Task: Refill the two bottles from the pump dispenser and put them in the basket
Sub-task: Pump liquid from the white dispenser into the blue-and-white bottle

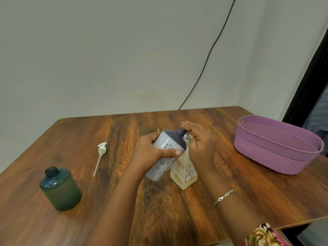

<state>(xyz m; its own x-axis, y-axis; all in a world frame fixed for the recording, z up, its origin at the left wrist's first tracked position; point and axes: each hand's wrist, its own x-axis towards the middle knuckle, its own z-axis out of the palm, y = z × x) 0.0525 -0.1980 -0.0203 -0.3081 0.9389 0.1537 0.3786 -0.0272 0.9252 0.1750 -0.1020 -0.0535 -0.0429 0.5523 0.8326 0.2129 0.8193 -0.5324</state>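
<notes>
On the counter (53, 148), the purple basket (266, 157) at right shows no bottle inside. The green bottle (60, 189) stands open at left, unfilled, I judge. Left hand (149, 151) fingers grasp the tilted grey bottle (168, 146), its neck at the pump dispenser (184, 173); right hand (200, 146) fingers curl over the pump — first refill likely underway.

On the bench (177, 213), the pump dispenser (184, 174) stands at the middle, with 1 tilted bottle (168, 144) at its left (neck up by the pump head). A loose pump (101, 151) lies further left, a 2nd bottle (60, 189) stands left and nearer, the basket (266, 153) far right.
</notes>
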